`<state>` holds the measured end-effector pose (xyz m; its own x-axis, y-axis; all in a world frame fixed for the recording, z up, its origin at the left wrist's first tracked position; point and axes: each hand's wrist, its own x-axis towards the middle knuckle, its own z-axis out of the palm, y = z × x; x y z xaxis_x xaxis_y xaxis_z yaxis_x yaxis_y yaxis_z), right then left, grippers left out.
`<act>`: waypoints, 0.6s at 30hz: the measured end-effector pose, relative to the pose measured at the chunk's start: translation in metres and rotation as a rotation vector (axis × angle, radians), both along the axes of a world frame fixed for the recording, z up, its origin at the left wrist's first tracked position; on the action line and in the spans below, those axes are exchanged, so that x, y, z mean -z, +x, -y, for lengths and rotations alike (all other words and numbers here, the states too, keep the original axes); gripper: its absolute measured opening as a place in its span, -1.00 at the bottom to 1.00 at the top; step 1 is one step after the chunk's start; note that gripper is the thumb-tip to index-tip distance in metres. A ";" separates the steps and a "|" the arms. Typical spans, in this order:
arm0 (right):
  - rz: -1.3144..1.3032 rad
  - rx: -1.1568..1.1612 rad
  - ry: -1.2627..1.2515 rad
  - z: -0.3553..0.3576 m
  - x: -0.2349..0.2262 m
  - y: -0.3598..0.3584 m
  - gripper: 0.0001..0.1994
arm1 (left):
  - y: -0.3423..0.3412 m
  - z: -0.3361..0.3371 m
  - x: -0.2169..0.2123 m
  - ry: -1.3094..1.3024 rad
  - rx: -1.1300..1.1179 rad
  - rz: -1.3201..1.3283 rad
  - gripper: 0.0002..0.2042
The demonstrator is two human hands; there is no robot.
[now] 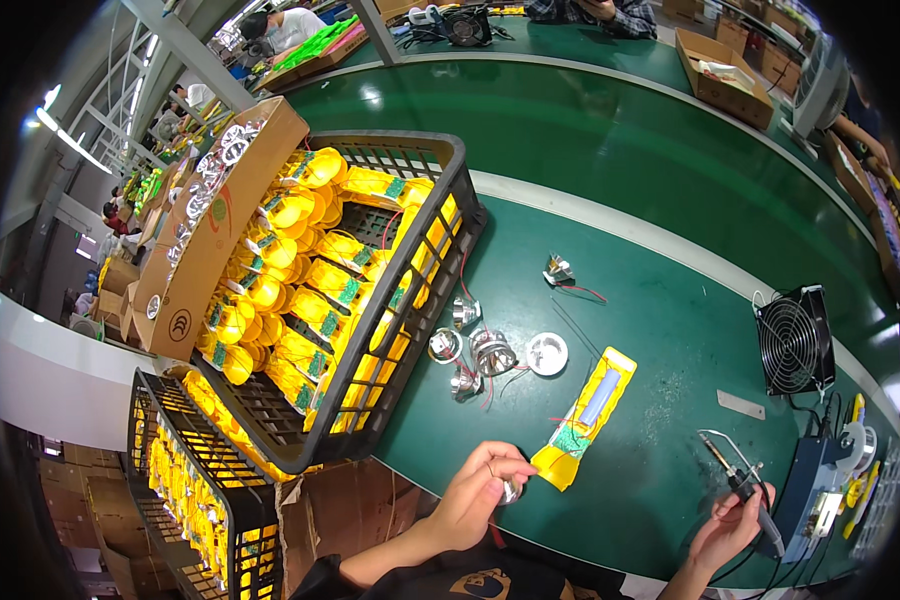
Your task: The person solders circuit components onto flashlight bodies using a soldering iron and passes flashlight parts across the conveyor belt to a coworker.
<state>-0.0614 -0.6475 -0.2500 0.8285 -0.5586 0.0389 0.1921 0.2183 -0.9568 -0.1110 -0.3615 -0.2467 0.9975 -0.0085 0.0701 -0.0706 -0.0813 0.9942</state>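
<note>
Hands well apart. Left hand pinches reflector near casing, which lies on surface, open side up, likely keeping board reachable. Right hand grips iron by handle, presumably avoiding hot tip.

- Left hand: at the near end of the yellow case, on its left, thumb and forefinger pinched together.
- Left forearm: bare, slanting toward the case from its near left side.
- Right hand: well apart from the case, to its right, fingers closed in a pen-like grip.
- Right wrist: bare, nearer the body than the case.
</note>
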 end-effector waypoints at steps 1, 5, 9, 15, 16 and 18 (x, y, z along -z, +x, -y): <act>0.019 -0.072 -0.005 -0.003 -0.002 0.001 -0.84 | 0.002 0.001 0.001 -0.065 -0.023 0.022 -0.76; 0.074 -0.250 -0.030 -0.024 -0.015 0.010 -0.77 | 0.007 -0.002 0.001 0.118 -0.016 -0.039 -0.81; 0.080 -0.379 -0.044 -0.040 -0.019 0.017 -0.69 | 0.006 0.009 0.005 -0.237 -0.311 -0.130 -0.99; 0.070 -0.395 -0.083 -0.053 -0.005 0.015 -0.60 | 0.011 0.009 -0.003 0.203 -0.247 0.011 -0.93; 0.063 -0.381 -0.094 -0.053 -0.001 0.014 -0.59 | 0.011 0.009 -0.004 0.269 -0.194 -0.052 -0.92; 0.064 -0.401 -0.089 -0.055 0.005 0.013 -0.63 | 0.015 0.012 -0.005 0.286 -0.201 -0.096 -0.92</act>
<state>-0.0483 -0.5922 -0.2547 0.9741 -0.1843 0.1307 0.1681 0.2045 -0.9643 -0.0958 -0.3731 -0.2418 0.9831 0.1830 -0.0005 0.0675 -0.3602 0.9304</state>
